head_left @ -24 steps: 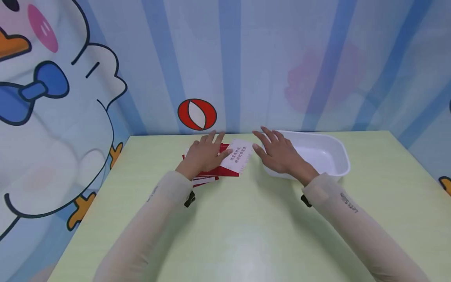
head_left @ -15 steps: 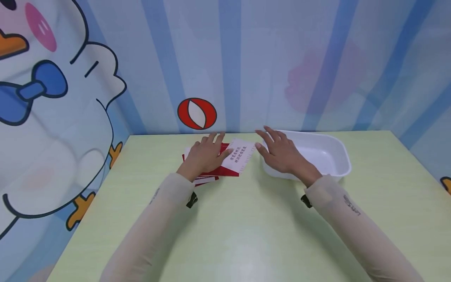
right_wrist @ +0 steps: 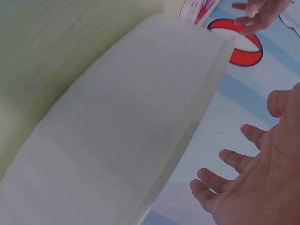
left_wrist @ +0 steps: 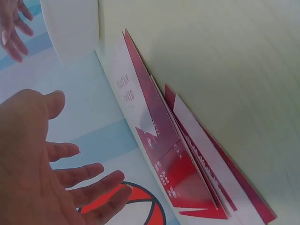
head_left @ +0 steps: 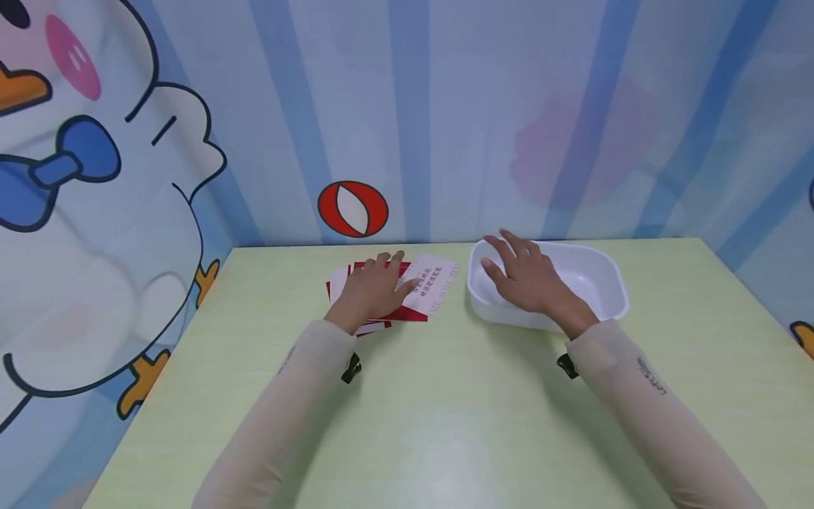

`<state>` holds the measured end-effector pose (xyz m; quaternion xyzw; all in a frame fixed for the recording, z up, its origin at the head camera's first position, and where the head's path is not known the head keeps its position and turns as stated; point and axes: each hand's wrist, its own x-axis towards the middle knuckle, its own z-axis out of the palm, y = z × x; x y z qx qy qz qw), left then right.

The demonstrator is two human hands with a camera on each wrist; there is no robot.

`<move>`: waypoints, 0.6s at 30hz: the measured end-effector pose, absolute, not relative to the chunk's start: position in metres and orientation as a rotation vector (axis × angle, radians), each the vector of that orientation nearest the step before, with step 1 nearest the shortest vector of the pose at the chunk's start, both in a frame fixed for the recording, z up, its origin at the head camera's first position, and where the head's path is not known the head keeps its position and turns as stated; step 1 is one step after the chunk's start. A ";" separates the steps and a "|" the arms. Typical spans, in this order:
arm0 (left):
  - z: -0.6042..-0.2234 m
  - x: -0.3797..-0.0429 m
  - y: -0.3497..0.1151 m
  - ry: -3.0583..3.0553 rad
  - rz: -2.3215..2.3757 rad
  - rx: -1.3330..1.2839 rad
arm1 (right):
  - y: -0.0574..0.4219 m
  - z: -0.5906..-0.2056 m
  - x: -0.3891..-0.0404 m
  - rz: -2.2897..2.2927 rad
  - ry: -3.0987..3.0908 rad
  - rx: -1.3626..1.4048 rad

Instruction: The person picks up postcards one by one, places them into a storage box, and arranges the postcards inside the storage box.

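Note:
My left hand [head_left: 372, 286] hovers over a loose pile of red and white printed cards [head_left: 435, 283], its fingers spread and holding nothing. In the left wrist view the cards [left_wrist: 164, 154] lie overlapped on the table, with air between them and the palm. The top card is white with printed characters and a perforated-looking edge. My right hand [head_left: 531, 279] is over the left part of a white plastic basin [head_left: 607, 283], fingers apart, nothing held. The right wrist view shows the basin's outer wall [right_wrist: 117, 103] below that hand.
The pale green table [head_left: 420, 410] backs onto a blue striped wall cloth [head_left: 458, 127] with a red and white ball [head_left: 352, 209] printed on it. A cartoon duck print [head_left: 95, 268] covers the left side.
My right hand has moved right, from beside the cards to over the basin. My left hand has stayed above the cards, shifting slightly toward me.

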<state>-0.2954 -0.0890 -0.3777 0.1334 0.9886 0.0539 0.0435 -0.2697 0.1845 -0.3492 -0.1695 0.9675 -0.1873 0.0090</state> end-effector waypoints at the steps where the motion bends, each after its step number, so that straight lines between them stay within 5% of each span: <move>1: -0.379 -0.295 -0.088 3.025 0.166 0.408 | 0.190 -0.349 -0.270 -0.584 3.026 -0.513; 18: -0.402 -0.299 -0.071 3.008 0.267 0.351 | 0.242 -0.353 -0.266 -0.620 3.032 -0.319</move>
